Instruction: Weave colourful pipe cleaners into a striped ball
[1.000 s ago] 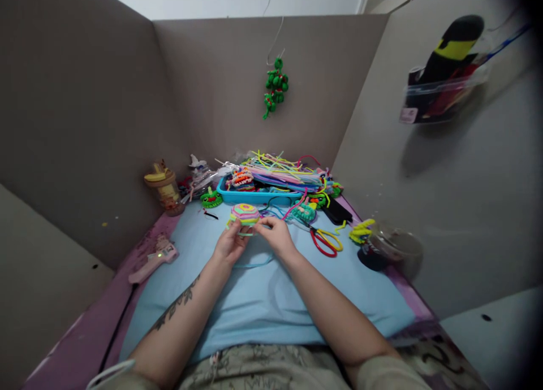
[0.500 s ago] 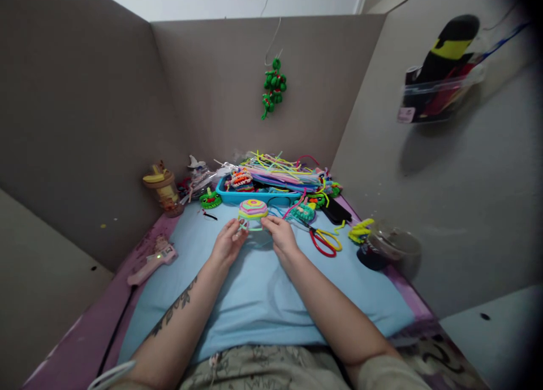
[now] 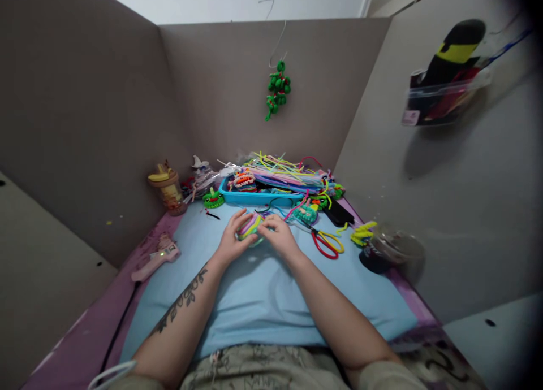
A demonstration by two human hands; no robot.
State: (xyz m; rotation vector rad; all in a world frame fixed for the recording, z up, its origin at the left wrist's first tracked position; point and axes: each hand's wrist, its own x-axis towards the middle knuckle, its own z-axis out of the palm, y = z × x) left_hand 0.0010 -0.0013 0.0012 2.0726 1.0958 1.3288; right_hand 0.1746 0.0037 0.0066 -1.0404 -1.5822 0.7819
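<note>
Between my hands is a small dome of coiled pipe cleaners (image 3: 250,226) in pink, yellow and green stripes, held above the light blue cloth (image 3: 254,288). My left hand (image 3: 234,234) wraps its left side, with the thumb along the lower edge. The fingers of my right hand (image 3: 278,233) pinch at its right edge and hide part of it. Just right of my right hand lie a teal pipe-cleaner piece (image 3: 305,212) and scissors (image 3: 326,244) with one red and one yellow handle.
A blue tray (image 3: 263,199) heaped with pipe cleaners (image 3: 284,175) stands at the back. To the left are a pink glue gun (image 3: 156,261) and a tumbler (image 3: 169,192). On the right lie a black phone (image 3: 339,213) and a clear jar (image 3: 386,248). Grey panels (image 3: 237,85) enclose the table.
The dome has been tilted and turned, so its striped side shows instead of its top. My left hand has moved up around it, and my right fingers have shifted over its edge.
</note>
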